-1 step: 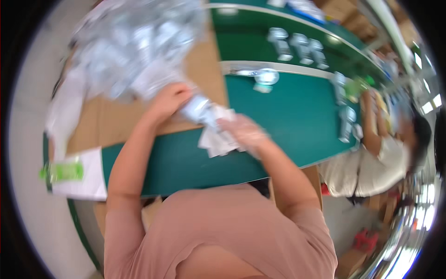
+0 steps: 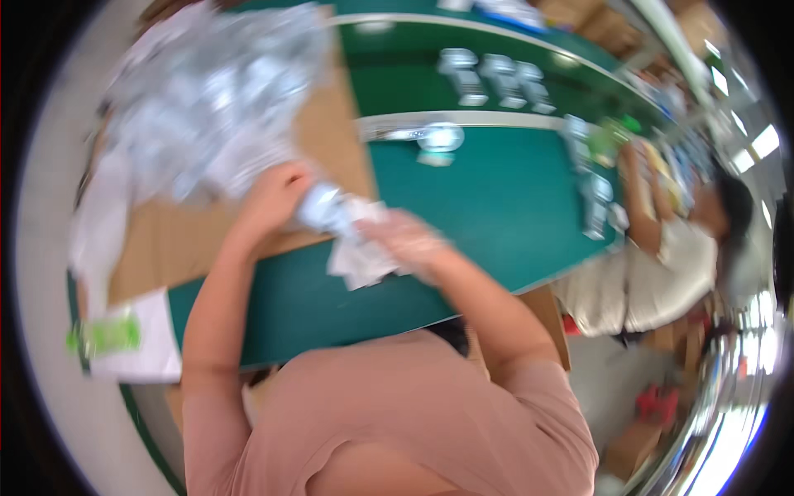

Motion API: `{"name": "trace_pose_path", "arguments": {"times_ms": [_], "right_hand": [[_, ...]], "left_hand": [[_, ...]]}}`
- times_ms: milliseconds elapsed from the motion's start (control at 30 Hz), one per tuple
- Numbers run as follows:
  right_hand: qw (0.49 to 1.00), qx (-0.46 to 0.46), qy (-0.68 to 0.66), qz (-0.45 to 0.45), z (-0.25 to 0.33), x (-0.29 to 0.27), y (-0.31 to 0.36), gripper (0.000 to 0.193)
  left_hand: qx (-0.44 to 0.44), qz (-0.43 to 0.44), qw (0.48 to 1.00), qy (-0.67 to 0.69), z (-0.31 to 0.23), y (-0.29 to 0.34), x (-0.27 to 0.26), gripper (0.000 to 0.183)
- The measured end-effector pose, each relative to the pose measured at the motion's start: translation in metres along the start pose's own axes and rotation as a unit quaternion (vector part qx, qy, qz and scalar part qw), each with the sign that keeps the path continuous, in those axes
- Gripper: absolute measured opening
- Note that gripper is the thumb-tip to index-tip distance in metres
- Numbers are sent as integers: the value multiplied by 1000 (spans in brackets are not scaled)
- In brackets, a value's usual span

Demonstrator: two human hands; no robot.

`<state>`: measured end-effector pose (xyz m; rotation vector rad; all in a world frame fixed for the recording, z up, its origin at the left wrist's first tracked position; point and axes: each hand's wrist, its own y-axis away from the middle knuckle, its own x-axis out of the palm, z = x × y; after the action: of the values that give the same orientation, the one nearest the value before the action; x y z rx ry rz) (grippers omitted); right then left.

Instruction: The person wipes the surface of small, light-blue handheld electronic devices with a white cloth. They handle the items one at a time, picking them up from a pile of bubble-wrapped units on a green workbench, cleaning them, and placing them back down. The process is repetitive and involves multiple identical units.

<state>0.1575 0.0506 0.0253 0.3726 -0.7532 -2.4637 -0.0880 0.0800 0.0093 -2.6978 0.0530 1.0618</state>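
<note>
My left hand point(image 2: 281, 188) is closed around one end of a shiny pale-blue and silvery piece point(image 2: 321, 207), held over the edge of the cardboard. Blur hides its exact kind. Against the other end of the piece, my right hand point(image 2: 399, 237) pinches a crumpled white cloth or paper wipe point(image 2: 356, 258), which hangs down over the green table point(image 2: 289, 310). Just beyond my left hand lies a large heap of clear plastic bags with pale items point(image 2: 223, 107), resting on the cardboard sheet point(image 2: 165, 248).
Several similar pale pieces point(image 2: 502, 78) stand along the back ledge, others at the table's right end point(image 2: 595, 207). A round clear-and-white object point(image 2: 440, 140) lies mid-table. At left, a green bottle-like item point(image 2: 107, 335) rests on white paper point(image 2: 157, 351). A co-worker point(image 2: 645, 264) sits at right.
The whole scene has shifted left in the picture, the table's left side also slightly down. Both hands keep their hold on the pale piece and the white wipe.
</note>
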Motion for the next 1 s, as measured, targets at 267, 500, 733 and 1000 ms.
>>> {"name": "trace_pose_path", "arguments": {"times_ms": [267, 500, 733, 1000], "right_hand": [[977, -174, 21, -120, -21, 18, -17, 50], [938, -183, -286, 68, -6, 16, 23, 58], [888, -236, -394, 11, -8, 49, 4, 58], [969, -99, -222, -37, -2, 18, 19, 47]], "left_hand": [[143, 31, 973, -181, -76, 25, 23, 12], [-3, -168, 972, 166, -37, 32, 37, 29], [-95, -86, 928, 350, -11, 35, 60, 24], [71, -212, 970, 90, -59, 28, 56, 19]]}}
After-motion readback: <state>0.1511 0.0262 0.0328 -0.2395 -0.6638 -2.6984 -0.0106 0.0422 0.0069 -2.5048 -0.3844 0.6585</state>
